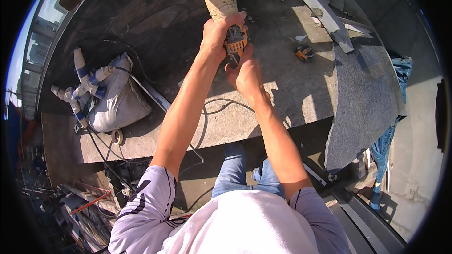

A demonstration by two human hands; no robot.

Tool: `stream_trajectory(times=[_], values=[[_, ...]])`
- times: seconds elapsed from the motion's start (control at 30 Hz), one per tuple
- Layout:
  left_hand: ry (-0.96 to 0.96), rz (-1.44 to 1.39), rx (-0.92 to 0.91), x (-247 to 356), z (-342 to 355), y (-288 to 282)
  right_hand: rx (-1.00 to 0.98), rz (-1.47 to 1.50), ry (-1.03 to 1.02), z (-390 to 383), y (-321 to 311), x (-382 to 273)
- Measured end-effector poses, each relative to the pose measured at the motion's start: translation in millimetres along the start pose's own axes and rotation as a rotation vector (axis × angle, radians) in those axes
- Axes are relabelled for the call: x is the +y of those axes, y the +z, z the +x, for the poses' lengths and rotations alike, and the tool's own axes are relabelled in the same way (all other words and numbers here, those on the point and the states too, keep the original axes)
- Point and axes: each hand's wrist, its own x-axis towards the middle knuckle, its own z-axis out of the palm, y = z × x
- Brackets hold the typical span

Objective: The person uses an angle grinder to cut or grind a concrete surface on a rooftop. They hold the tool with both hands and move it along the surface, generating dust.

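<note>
Both arms reach forward over the slab, holding an orange and black power tool [222, 5] that looks like an angle grinder. Tan tape is wrapped round its body, and its front end runs out of the top of the picture, so any disc is hidden. My left hand [217, 35] is closed round the body just behind the tape. Behind it, my right hand [246, 73] grips the narrow rear end, below the orange vents.
A speckled grey stone slab [362, 99] lies at right, with broken strips [329, 21] beyond. Nearer is an orange and black tape measure [304, 53]. At left are taped pipes [89, 82], a whitish sack [117, 101] and a tape roll [117, 136]. A black cable [226, 99] crosses below my arms.
</note>
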Motion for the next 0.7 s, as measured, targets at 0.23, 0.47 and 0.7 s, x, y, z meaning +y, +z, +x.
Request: stream_trajectory(times=[0.23, 0.47, 0.7], values=[[-0.02, -0.013, -0.01, -2, -11, 2, -0.038, -0.03, 0.078, -13, -4, -4], [-0.004, -0.044, -0.004, -10, -17, 5, -0.042, -0.053, 0.113, -21, -11, -12], [-0.022, -0.053, 0.02, -17, -20, 6, -0.069, -0.013, 0.126, -25, -11, -3]])
